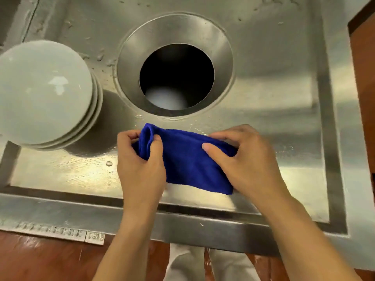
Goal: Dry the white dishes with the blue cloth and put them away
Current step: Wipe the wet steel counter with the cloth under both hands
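Note:
A blue cloth hangs folded between both hands, just above the steel counter. My left hand grips its bunched left end, thumb on top. Its right end sits pinched in my right hand, between thumb and fingers. A stack of white dishes lies upside down on the counter at the left, apart from both hands; a few rims show at its right edge.
The wet stainless steel counter has a large round hole in its middle, with something pale deep inside. Water drops lie around the hole's rim. Red-brown floor shows below the counter's front edge and at the right.

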{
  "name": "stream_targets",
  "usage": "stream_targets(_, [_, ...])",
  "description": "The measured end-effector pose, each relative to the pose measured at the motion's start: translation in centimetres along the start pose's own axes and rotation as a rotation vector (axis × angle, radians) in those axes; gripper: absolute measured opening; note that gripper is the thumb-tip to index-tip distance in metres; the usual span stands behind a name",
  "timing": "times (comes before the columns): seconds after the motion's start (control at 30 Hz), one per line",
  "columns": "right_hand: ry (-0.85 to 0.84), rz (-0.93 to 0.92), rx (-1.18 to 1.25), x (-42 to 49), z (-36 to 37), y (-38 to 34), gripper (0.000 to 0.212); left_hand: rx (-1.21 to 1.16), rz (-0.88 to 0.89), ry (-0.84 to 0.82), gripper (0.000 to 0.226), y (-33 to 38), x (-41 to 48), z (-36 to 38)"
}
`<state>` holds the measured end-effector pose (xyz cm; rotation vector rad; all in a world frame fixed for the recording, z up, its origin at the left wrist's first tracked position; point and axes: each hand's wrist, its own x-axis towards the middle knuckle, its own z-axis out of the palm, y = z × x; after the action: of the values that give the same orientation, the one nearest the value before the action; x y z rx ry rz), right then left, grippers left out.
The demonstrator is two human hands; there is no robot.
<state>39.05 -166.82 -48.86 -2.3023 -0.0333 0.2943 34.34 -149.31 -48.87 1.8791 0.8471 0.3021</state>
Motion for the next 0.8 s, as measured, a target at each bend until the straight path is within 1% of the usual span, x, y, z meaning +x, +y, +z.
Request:
stream_targets(0.07, [0.142,-0.003,-0.087,-0.4,1.8,0.3,0.034,0.165,0.027,-0.002,0.033,-1.2,0.1,0.7])
stream_targets(0.13, [0.231,-0.021,-0.128,-1.0,3.5,-0.4,0.042,0.389,0.169,0.028,0.048,-1.8,0.2,1.1])
stream_targets(0.17, [0.222,-0.043,-0.14,-1.4,4.3,-0.9,0.045,0.464,0.258,0.009,0.051,-1.9,0.3,1.3])
stream_targets(0.23, [0.134,-0.111,-0.185,-1.5,6.0,-2.0,0.049,0.549,0.396,-0.103,0.05,-2.2,0.8,1.7])
stream_targets(0.33, [0.017,-0.132,-0.286,-0.2,7.5,-2.5,0.053,0.692,0.425,-0.277,0.053,-2.9,2.0,2.8])
stream_targets(0.4, [0.017,-0.11,-0.381,1.0,7.8,-2.0,0.055,0.811,0.424,-0.301,0.057,-3.4,2.7,3.5])
stream_targets(0.5, [0.032,-0.106,-0.484,1.7,8.1,-1.1,0.059,0.855,0.458,-0.276,0.063,-4.0,3.1,4.1])
stream_targets(0.6, [0.052,-0.116,-0.519,1.8,8.0,-0.3,0.06,0.848,0.492,-0.25,0.062,-4.2,3.0,4.5])
stream_targets(0.8, [0.108,-0.082,-0.551,2.3,6.0,1.9,0.058,0.833,0.535,-0.253,0.062,-3.4,1.7,7.1])
